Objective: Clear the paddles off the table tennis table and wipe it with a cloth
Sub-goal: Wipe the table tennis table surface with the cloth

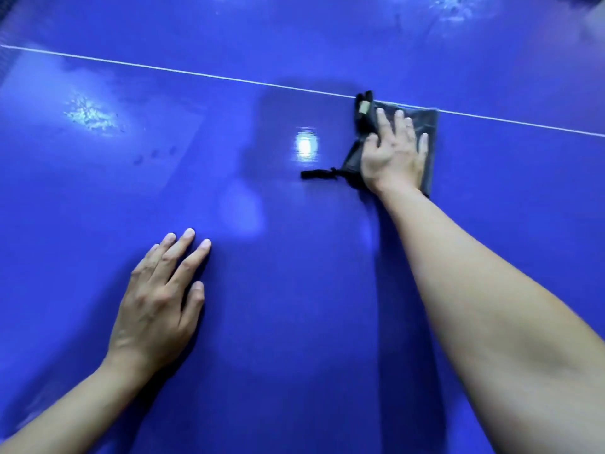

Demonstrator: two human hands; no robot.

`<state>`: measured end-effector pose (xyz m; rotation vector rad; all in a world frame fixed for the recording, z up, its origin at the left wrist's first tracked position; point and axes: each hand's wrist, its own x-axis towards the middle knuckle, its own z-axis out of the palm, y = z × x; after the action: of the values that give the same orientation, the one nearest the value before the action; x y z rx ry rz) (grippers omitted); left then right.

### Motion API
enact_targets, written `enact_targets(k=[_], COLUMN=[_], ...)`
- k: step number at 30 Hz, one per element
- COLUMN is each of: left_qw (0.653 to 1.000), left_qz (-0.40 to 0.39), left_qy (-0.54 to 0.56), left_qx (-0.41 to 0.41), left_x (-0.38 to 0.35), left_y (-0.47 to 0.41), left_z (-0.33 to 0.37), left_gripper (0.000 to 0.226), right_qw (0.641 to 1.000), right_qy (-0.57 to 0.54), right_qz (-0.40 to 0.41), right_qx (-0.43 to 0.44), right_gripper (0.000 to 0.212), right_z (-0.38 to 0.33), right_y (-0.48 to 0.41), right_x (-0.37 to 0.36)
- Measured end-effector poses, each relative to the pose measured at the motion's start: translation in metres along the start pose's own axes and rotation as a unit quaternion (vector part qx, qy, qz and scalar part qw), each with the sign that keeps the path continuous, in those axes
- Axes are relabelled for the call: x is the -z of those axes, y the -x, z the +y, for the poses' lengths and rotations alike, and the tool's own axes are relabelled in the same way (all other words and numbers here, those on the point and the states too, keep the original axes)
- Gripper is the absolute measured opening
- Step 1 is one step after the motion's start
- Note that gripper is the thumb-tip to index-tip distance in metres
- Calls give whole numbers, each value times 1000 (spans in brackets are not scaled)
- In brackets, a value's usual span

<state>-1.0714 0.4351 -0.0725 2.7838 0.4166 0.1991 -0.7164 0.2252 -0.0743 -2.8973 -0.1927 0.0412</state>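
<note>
My right hand (394,158) presses flat, fingers spread, on the dark grey cloth (429,132); my left hand (160,299) lies open on the glossy blue table (294,322).

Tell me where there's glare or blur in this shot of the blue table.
Head view: a bright lamp glare spot left of the cloth under the right hand; patchy reflections at far left and top right; the white line bows from wide-angle distortion; edges soft with blur.

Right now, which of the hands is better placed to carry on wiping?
The right hand: it lies flat on the dark cloth by the white line. The left hand rests bare on the blue table, away from the cloth.
</note>
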Motion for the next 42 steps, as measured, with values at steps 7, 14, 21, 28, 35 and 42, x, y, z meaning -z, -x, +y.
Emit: enact_targets(k=[7,14,21,28,35,42], left_qw=[1000,999,999,999,999,995], left_qz=[19,39,33,25,24,15], left_qy=[11,11,25,17,41,36], left_qx=[6,-1,-8,11,3,-91], left_x=[-2,-4,-3,-2,-4,13], left_y=[1,2,2,3,2,31], left_z=[2,-1,-5,0,-5,-19], left_gripper=[55,55,56,54,55,57], right_qw=[986,1000,965,993,992,998], right_qy=[-1,10,-10,-8,11,22], right_qz=[31,20,-70,-18,16,-2], right_qx=[-163,-6,254,118,-122,-55], right_gripper=[60,60,58,58,60,59], right_z=[80,-88,-227,-56,108,20], right_y=[-5,13,113,97,117,145], right_x=[22,-19,-50,-16,29,7])
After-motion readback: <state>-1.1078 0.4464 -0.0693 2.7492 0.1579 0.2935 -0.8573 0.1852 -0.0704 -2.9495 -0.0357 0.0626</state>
